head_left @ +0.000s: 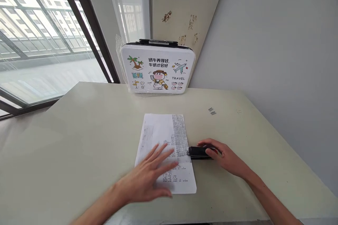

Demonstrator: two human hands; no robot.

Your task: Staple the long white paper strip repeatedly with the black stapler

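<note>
A printed white paper (158,130) lies on the table, with many rows of staples (179,130) along the upper part of its right side. My left hand (150,174) rests on the lower left of the sheet, its fingers spread and nothing in it. At the paper's right edge is a black stapler (199,152), lying sideways, its front end meeting the lowest staples. My right hand (221,154) holds the stapler's rear end, thumb on the near side and fingers over the far side.
Strips of loose staples (212,111) lie on the table (92,140) beyond the stapler. A white case (161,70) with cartoon prints and a black handle stands at the back against the wall. A window is at the left.
</note>
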